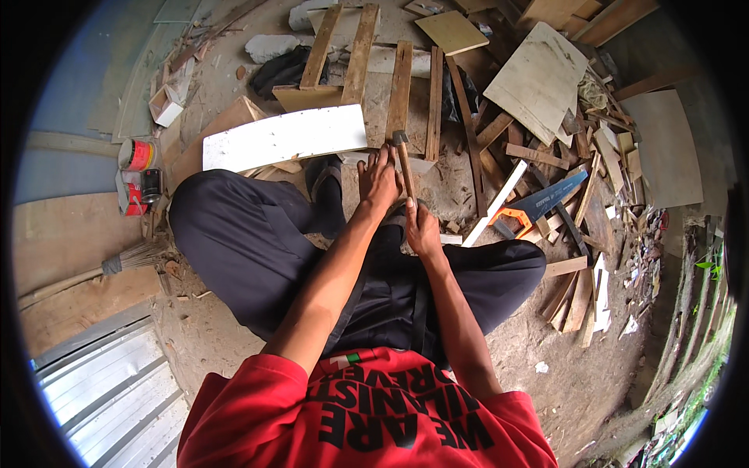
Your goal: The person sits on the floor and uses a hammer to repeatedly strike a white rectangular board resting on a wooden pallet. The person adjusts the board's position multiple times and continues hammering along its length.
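My right hand [422, 228] is wrapped round the wooden handle of a hammer [405, 165], whose dark head points away from me. Just left of the hammer, my left hand [380, 179] reaches forward with its fingers bent together at the wood's near edge. Whatever those fingertips pinch is too small to make out. Beyond the hammer head stretches an upright-running brown plank [399, 86]. A white board [285, 138] lies to the left of my left hand, over other pieces of wood.
Right of my knee, a handsaw [546, 196] with an orange handle rests among scrap wood. A large pale panel [537, 82] leans farther back. Cans [138, 156] stand at the left, above a stick broom [133, 257]. More narrow planks [359, 54] lie at the far side.
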Demonstrator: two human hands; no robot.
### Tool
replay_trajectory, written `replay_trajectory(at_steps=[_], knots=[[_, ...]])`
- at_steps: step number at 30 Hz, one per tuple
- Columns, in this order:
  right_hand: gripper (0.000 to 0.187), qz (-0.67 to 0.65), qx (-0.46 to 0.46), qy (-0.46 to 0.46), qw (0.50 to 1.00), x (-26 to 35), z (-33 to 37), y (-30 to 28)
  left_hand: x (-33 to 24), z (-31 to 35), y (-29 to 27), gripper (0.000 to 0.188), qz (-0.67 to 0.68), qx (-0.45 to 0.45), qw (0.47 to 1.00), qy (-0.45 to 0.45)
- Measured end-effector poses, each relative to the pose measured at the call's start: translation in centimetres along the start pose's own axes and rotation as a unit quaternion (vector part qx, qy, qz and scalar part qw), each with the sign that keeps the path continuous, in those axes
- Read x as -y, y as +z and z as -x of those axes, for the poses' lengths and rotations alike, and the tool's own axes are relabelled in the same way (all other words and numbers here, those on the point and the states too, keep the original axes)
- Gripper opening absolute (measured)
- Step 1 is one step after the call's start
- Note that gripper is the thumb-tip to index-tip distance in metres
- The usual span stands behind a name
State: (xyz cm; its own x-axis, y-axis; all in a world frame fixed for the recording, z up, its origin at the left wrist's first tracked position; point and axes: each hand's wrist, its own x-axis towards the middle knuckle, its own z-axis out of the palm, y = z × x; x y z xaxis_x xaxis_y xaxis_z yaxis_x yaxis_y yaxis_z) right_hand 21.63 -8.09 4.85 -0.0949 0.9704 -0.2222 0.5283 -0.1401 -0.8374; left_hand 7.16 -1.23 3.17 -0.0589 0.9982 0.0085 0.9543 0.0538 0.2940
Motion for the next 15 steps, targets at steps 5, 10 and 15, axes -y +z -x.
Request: replay_trajectory(at_steps=[5,10,15], knots=[[0.051,-0.029,0.005,0.008,1.0,1.4,0.1,-0.7,0.7,0.4,1.1,0.071,-0.012,-0.05,0.999,0.007],[0.051,0.006,0.0,0.005,1.0,0.5,-0.2,-0.5,0.1,0.2,0.2,0.072,0.001,-0.02,1.0,0.009],[0.05,-0.02,-0.001,0.002,1.0,1.5,0.1,-0.8,0.9,0.7,1.4,0.072,-0.022,-0.081,0.996,0.025]])
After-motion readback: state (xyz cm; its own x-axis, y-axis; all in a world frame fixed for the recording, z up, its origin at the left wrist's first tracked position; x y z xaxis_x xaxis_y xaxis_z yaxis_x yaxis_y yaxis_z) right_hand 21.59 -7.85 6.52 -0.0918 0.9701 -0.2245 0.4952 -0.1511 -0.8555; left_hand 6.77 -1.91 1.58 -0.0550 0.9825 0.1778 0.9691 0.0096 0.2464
